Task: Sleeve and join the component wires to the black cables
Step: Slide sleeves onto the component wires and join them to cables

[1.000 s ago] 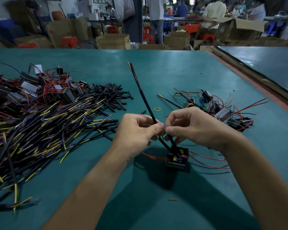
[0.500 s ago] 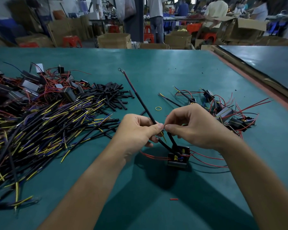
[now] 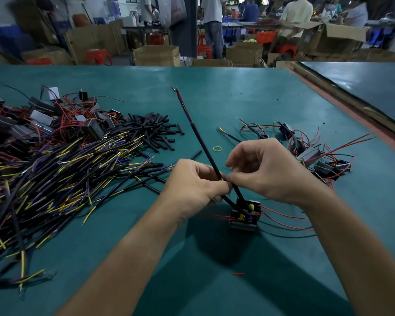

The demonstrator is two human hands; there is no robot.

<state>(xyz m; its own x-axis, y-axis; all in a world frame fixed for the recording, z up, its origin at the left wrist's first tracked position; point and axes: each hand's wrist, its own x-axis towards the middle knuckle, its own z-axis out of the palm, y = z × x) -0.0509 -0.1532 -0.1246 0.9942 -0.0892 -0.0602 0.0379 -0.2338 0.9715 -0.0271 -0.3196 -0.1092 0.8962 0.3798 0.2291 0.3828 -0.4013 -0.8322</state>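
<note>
A small black component with yellow parts and thin red wires stands on the green table just below my hands. A long black cable rises from my fingers toward the far left, its stripped coloured ends up at the top. My left hand pinches this cable where it meets the component's wires. My right hand pinches the same spot from the right, fingers curled. A second black sleeved lead runs from my fingertips down to the component. The joint itself is hidden between my fingertips.
A big heap of black cables with yellow and blue ends fills the left. Cut black sleeves lie behind it. More components with red wires sit at the right. A yellow rubber band and a red scrap lie loose.
The long cable's free end has swung left and lowered a little. Both hands stay pinched at the joint above the component, with small finger shifts.
</note>
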